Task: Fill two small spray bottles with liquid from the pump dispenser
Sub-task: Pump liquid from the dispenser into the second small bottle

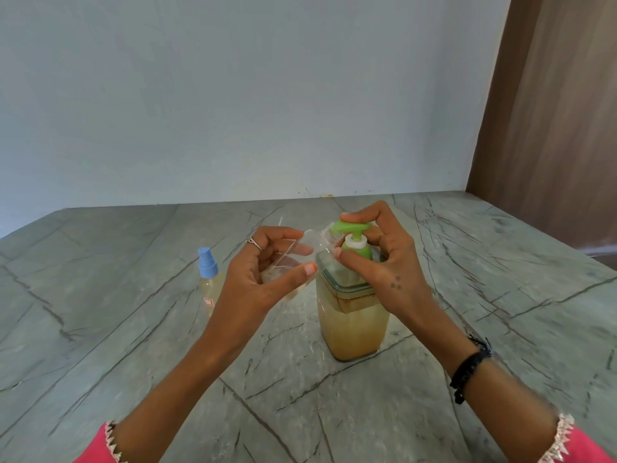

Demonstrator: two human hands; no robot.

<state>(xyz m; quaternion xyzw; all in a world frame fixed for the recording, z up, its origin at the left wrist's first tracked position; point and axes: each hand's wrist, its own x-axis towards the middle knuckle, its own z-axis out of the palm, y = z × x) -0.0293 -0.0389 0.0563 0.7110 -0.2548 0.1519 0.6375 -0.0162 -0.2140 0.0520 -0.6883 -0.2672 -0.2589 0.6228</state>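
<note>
Left hand (263,272) grips a clear bottle (290,259), right hand (377,255) presses the pump (354,228), over grey-veined stone counter (133,329) by pale-blue wall (233,95).

From my feed: pump dispenser (352,315) has a bright green pump head (351,226) w/ a white collar, clear body, cloudy yellow-amber liquid inside. Capped spray bottle (209,282) has a light blue cap, pale yellow fill, small red-and-white label. The other spray bottle (293,259) is see-thru, nearly colourless. Countertop (133,329) is grey-green stone w/ dark crack-like veins (marble look). Wall (233,95) pale blue; panel (551,128) at right brown, woodgrain streaks. Sleeves pink w/ pale zigzag trim; black wristband (469,369).
</note>
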